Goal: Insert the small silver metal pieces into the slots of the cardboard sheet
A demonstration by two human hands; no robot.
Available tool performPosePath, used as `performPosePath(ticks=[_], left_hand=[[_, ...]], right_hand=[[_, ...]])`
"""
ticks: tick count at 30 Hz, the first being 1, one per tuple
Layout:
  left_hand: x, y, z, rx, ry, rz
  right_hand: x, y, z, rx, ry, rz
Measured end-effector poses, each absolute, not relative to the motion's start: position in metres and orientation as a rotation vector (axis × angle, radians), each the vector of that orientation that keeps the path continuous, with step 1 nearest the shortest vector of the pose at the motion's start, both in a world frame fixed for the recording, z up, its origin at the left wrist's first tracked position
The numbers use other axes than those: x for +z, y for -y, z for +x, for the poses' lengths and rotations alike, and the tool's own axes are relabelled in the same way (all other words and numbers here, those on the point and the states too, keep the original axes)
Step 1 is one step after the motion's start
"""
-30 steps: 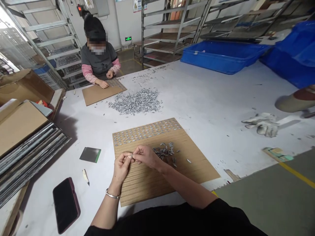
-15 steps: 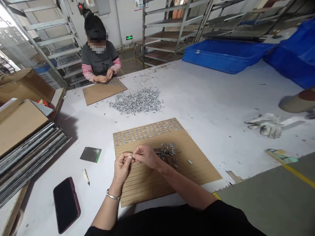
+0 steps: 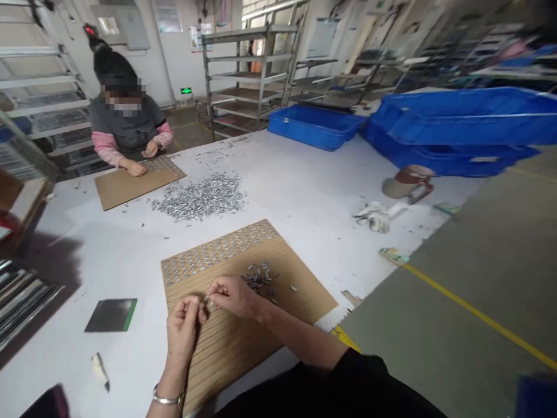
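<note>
Poking from right fingertips (image 3: 213,290), grey piece (image 3: 207,298)

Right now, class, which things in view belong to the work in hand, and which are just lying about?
Probably part of the work:
near brown board
silvery rows laid on it
loose grey pieces
big heap beyond

Seemingly just lying about:
mug
whitish gloves
phone, partly shown

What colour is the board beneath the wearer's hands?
Brown; the board shows best in the head view.
</note>
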State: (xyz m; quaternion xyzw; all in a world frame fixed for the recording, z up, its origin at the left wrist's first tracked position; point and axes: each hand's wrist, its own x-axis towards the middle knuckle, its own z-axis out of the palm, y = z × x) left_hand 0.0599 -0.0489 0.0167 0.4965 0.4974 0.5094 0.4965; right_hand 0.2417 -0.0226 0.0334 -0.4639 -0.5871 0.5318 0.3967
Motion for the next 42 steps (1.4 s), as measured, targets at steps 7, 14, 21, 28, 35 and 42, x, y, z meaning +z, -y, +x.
performPosePath(ticks=[7,14,21,28,35,42], left_hand=[[0.018,0.037,0.055,1.246,-1.339,1.355],[0.020,0.035,0.059,1.198,-1.368,1.395],[0.022,0.035,0.058,1.147,-1.384,1.439],[0.021,0.034,0.058,1.120,-1.383,1.454],[0.013,0.034,0.055,1.197,-1.356,1.406],[0.000,0.035,0.064,0.886,-1.152,2.120]], right_hand=[[0.026,-0.033,0.375,0.832,1.367,-1.689],[0.026,-0.061,0.419,0.577,1.598,-2.113],[0.031,-0.067,0.412,0.558,1.693,-2.172],[0.034,-0.065,0.409,0.425,1.720,-2.208],[0.062,-0.031,0.435,0.225,1.462,-2.070],[0.041,0.047,0.365,0.486,2.194,-1.637]])
